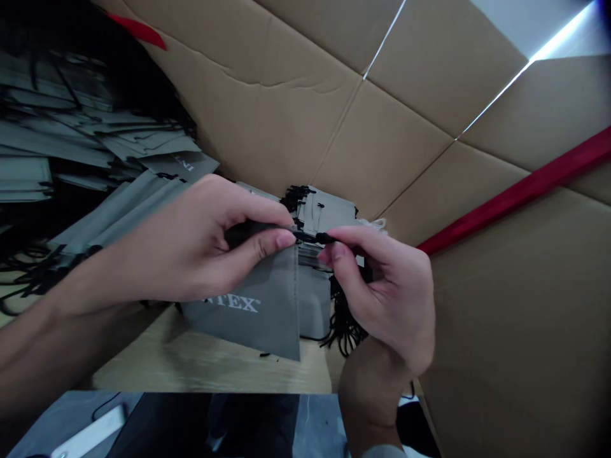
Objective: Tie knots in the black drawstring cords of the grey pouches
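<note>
A grey pouch (252, 318) with white lettering hangs from my left hand (205, 248), whose thumb and fingers pinch its top corner. A black cord (308, 237) runs from that corner to my right hand (382, 280). The thumb and index finger of my right hand are closed on the knotted end of the cord. Behind and below my hands lies a stack of grey pouches (329, 213) with black cords. My left hand covers part of the lettering.
Many grey pouches (62, 137) are piled at the left. Cardboard panels (286, 102) stand behind and at the right, crossed by a red strap (520, 191). Dark scraps lie on the pale wooden table (205, 372). A white object (90, 436) is at the lower left.
</note>
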A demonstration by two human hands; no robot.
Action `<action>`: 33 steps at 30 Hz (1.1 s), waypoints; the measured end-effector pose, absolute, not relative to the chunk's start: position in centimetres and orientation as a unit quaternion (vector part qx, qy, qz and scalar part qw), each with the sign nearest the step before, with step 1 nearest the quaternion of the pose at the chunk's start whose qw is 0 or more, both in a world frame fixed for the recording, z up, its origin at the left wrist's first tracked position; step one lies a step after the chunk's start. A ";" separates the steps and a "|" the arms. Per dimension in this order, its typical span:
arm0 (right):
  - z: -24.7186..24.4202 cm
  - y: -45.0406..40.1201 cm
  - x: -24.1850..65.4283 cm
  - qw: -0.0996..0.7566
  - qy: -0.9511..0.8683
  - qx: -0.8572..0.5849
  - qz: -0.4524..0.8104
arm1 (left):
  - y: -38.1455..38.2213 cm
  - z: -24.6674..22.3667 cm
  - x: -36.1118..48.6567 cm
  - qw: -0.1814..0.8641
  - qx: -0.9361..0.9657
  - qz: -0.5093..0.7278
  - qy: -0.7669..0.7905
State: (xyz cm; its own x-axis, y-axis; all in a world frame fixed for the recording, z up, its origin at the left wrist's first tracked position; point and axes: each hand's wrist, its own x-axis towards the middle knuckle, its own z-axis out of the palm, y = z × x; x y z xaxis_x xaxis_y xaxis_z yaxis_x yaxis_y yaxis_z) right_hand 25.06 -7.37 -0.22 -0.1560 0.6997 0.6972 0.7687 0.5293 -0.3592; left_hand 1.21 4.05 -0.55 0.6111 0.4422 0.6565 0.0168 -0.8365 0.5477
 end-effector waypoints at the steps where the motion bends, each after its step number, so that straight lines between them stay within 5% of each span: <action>1: -0.2 -7.3 24.9 0.437 -0.754 -0.488 -0.053 | 4.0 -0.7 1.4 0.248 0.867 0.412 0.130; 20: -1.5 -6.8 22.6 0.427 -0.747 -0.482 -0.165 | 2.8 -3.1 4.2 0.246 0.789 0.556 0.090; 33: -0.7 -6.9 23.3 0.449 -0.739 -0.501 -0.047 | 3.5 -2.0 3.6 0.446 0.761 0.465 0.081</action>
State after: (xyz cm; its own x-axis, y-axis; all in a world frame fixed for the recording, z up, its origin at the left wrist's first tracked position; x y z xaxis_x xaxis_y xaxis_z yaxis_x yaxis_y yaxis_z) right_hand 23.29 -6.91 -0.69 -0.0960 0.6977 0.7099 0.7823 0.4938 -0.3796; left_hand 3.62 3.50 -1.98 0.5554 0.5368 0.6351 -0.2915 -0.5895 0.7533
